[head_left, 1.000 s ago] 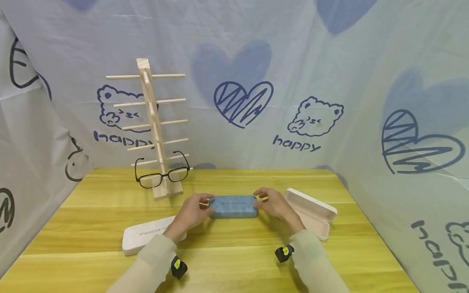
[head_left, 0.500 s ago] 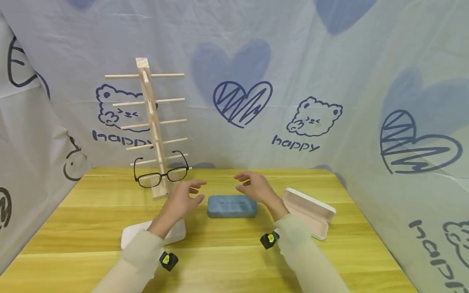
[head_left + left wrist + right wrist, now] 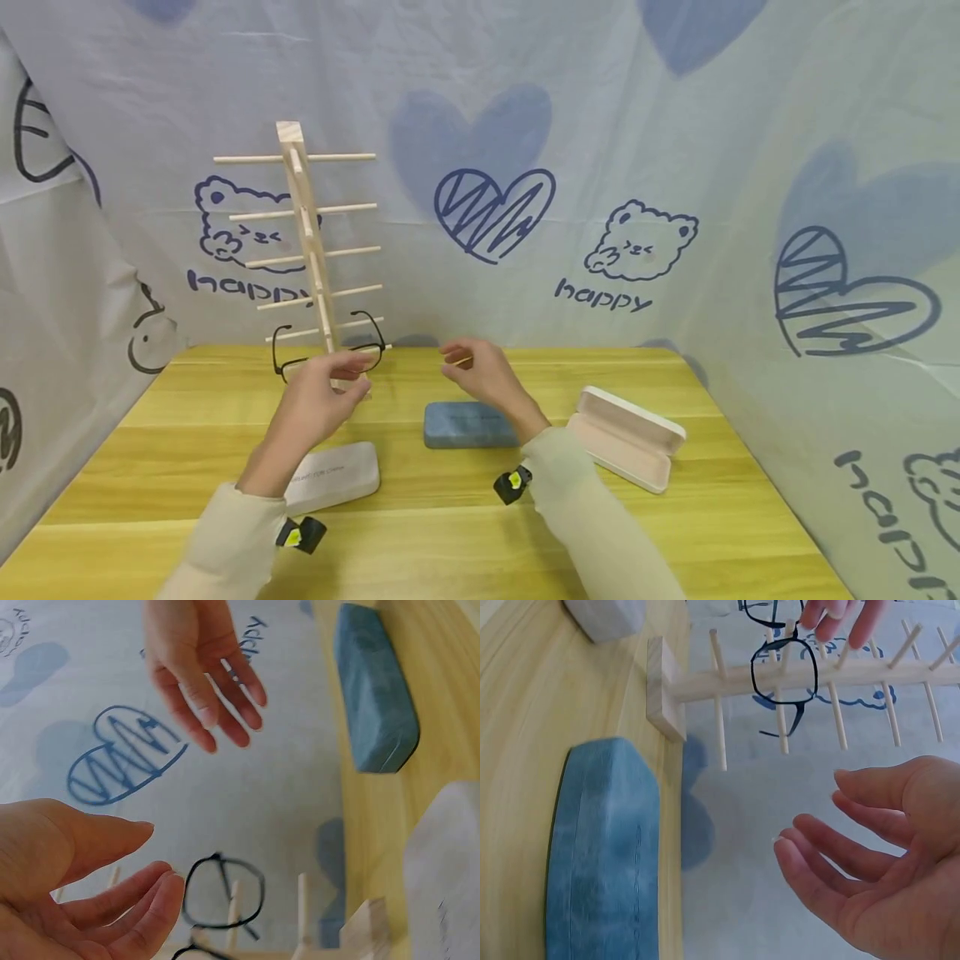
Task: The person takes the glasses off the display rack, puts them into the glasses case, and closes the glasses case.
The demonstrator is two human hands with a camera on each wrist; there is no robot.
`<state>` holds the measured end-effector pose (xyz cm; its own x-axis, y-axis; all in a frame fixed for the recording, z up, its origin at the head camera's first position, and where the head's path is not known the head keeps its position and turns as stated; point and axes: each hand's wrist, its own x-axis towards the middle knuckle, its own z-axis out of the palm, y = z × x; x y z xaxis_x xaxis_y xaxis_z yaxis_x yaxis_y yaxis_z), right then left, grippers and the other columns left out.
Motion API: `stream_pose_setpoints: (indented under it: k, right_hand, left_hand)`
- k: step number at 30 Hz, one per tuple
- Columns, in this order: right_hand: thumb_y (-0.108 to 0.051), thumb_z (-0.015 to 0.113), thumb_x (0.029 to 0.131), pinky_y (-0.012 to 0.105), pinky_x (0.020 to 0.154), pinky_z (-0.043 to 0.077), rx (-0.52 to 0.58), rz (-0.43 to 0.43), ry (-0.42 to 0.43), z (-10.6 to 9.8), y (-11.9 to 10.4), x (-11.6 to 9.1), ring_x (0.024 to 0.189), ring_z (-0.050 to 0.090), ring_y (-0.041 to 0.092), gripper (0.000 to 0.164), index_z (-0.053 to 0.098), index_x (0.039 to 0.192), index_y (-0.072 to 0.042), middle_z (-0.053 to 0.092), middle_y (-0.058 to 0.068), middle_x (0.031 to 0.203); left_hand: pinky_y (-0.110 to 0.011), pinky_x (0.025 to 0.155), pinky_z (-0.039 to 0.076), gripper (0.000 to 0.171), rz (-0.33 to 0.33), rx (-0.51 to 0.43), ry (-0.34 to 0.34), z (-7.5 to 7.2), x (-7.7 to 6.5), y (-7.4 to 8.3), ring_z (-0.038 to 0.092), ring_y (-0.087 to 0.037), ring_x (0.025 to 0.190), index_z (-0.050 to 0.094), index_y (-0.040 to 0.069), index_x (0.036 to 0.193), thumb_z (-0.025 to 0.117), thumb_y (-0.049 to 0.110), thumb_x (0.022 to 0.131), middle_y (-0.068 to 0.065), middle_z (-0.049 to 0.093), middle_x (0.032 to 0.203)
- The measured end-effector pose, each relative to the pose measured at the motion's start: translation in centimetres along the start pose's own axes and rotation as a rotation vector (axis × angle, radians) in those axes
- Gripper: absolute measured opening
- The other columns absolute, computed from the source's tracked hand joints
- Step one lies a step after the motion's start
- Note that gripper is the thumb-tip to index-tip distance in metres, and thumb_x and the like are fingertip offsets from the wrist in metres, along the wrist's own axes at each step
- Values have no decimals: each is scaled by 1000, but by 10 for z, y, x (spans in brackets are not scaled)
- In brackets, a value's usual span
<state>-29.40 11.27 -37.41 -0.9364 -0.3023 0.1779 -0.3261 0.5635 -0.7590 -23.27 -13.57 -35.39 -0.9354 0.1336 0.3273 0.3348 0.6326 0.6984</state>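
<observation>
My left hand (image 3: 318,400) is raised in front of the black-framed glasses (image 3: 382,346), its fingers loosely bent with nothing in them. In the head view it covers much of the lenses. These glasses hang low on a wooden peg rack (image 3: 300,192). To the right, my right hand (image 3: 491,379) hovers past the closed blue glasses case (image 3: 468,427), fingers relaxed and holding nothing. That case lies flat on the table, its right end partly hidden by the right wrist. Both palms face inward.
A closed white glasses case (image 3: 341,475) lies near the left forearm, partly covered by it. Another white case (image 3: 622,437) stands open at the right, showing a pale pink lining. Behind the wooden table (image 3: 435,542) hangs a printed cloth (image 3: 495,50).
Both hands have let go of the blue case and lifted. The left moved leftward to the glasses; the right moved up and to the left. The blue case stayed in place.
</observation>
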Motion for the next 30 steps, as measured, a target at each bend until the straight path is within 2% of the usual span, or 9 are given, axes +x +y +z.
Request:
stream_pose_setpoints:
  k: [4,7,11,14,17,19,21,24,30]
  right_hand:
    - [-15,65,102,43,95,60,19,-7,4,6,-4,5,112,70,33,29,69,129,-8,73,15,125]
    - [-15,65,102,42,95,60,33,0,4,12,-8,9,112,69,33,28,70,129,-8,73,15,125]
    - [-15,65,102,41,95,60,45,11,2,21,-14,14,112,69,31,28,70,130,-10,73,14,126]
    - [-15,65,102,40,96,59,44,7,-10,30,-17,20,113,70,31,30,69,132,-10,72,14,127]
    - [-14,65,102,40,97,59,47,-9,-31,38,-22,26,116,69,32,34,66,135,-10,70,15,131]
    - [-14,65,102,39,97,59,44,-23,-36,42,-26,30,117,69,32,36,65,138,-10,69,16,134]
    - [-13,66,101,38,96,60,49,-31,-39,46,-31,32,118,69,33,39,63,140,-10,67,17,138]
    - [-13,66,101,34,94,61,37,-30,-42,50,-37,35,120,68,32,45,59,145,-12,64,16,143]
    - [-20,68,101,37,100,59,42,0,-71,59,-42,39,129,64,33,55,50,153,-17,56,16,151]
  left_hand:
    - [-45,80,64,27,28,44,54,-12,-1,-1,74,-36,100,74,2,121,70,4,94,-22,77,110]
    - [-47,79,62,27,21,84,62,-20,0,-3,74,-37,99,74,2,121,70,6,95,-21,77,108]
    - [-37,70,57,27,-10,119,62,-31,0,-10,73,-39,98,74,3,122,70,10,96,-20,77,108]
    - [-29,67,52,26,-40,145,92,-39,0,-18,71,-39,97,75,3,120,71,11,95,-21,77,108]
    - [-29,67,49,26,-75,173,135,-46,0,-26,70,-40,99,75,3,119,72,12,95,-21,76,111]
    - [-36,69,52,28,-107,186,145,-49,0,-32,68,-43,105,74,3,121,71,13,96,-23,74,117]
    - [-49,76,55,31,-136,192,136,-51,1,-36,65,-48,112,72,3,126,69,16,97,-27,70,126]
    - [-64,88,50,38,-173,213,91,-53,4,-42,59,-54,121,66,3,134,65,20,100,-33,60,138]
    - [-70,93,47,53,-243,228,-50,-59,8,-54,52,-60,127,49,1,151,52,33,108,-40,42,151]
